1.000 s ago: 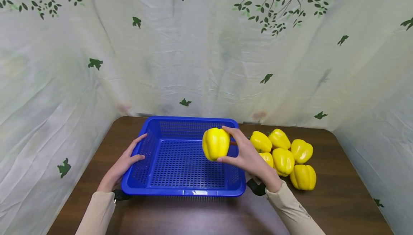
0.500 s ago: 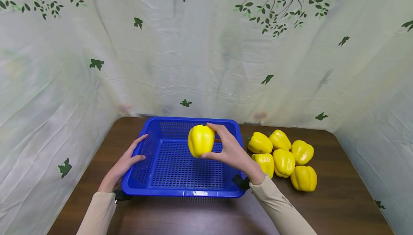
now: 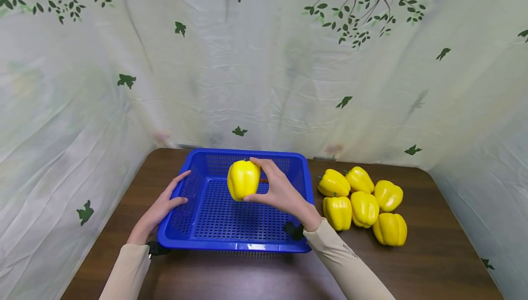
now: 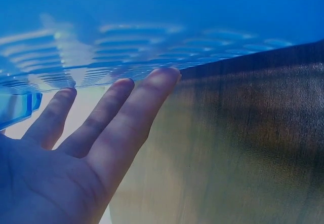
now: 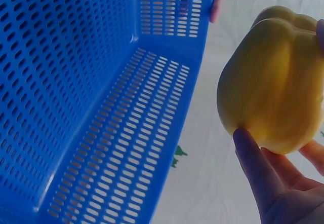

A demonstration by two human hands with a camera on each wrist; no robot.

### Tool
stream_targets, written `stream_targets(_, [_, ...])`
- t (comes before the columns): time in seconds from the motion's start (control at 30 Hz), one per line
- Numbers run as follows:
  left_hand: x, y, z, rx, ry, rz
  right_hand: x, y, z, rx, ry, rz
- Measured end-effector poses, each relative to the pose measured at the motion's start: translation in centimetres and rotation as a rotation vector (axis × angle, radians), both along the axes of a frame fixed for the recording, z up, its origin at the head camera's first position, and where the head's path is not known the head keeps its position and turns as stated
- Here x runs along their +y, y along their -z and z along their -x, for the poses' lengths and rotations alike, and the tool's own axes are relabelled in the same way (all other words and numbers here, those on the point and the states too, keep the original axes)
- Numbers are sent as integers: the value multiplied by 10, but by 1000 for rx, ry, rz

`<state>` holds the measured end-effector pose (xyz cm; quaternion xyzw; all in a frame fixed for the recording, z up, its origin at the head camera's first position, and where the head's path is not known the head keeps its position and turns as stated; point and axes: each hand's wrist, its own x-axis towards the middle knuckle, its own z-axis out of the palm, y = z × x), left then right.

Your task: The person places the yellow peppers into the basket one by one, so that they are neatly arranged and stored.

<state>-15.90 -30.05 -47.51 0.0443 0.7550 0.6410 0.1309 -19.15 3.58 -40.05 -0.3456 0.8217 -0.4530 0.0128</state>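
My left hand (image 3: 159, 208) holds the left rim of a blue plastic basket (image 3: 272, 247), thumb and a finger lying over the rim. In the left wrist view the other fingers (image 4: 124, 122) stretch out straight along the basket's slotted outer wall. Between the thumb and fingers of my right hand (image 3: 280, 193) is a yellow bell pepper (image 3: 243, 181), raised over the basket's slotted floor. The right wrist view shows the same pepper (image 5: 276, 84) at close range, fingertips on its side, with the basket wall (image 5: 126, 133) beside it.
Several more yellow bell peppers (image 3: 365, 209) lie grouped on the brown wooden table (image 3: 437, 254), right of the basket. A pale curtain (image 3: 264, 71) with printed leaves and branches hangs behind the table and along both sides.
My right hand has carried the pepper leftward, from the basket's right part to above its middle. The left hand has stayed at the left rim.
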Motion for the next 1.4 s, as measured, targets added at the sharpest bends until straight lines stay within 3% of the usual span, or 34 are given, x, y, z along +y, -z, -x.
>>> stream_targets(0.53, [0,3,0,1,-3,-17,-37,13,16,-23,-21,-19])
stream_targets(0.97, [0,2,-1,11,-3,7,-69,36,27,-1,45,-141])
stream_targets(1.4, [0,0,0,-3,-10,28,-87,54,39,-47,65,-157])
